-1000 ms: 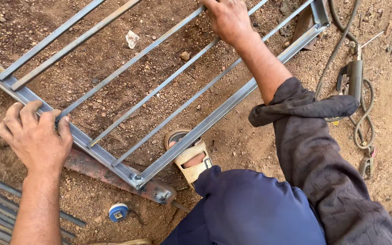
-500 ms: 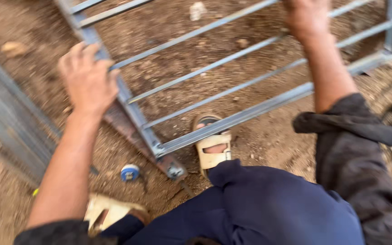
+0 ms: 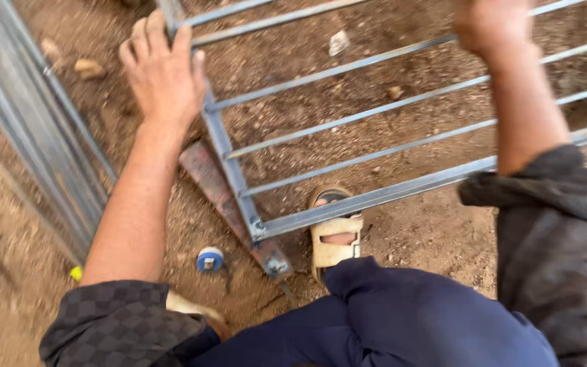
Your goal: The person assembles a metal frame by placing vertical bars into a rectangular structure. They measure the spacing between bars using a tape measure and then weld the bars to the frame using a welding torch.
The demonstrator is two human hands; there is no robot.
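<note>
You crouch on brown, stony dirt (image 3: 409,231) outdoors, where a grey metal gate frame (image 3: 348,129) with long thin bars lies flat in front of you, your left hand (image 3: 164,75) pressed spread on its left rail and your right hand (image 3: 487,24) curled around a far bar.

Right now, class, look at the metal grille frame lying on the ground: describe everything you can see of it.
The metal grille frame is grey, made of square-section side rails joined at a corner, with thin parallel bars running across between them. It lies about flat over brown dirt, its near corner resting on a rusty reddish strip. The left hand presses on its left rail; the right hand grips an upper bar. A sandalled foot sits under its lower rail. Its far edges run out of view.
</note>
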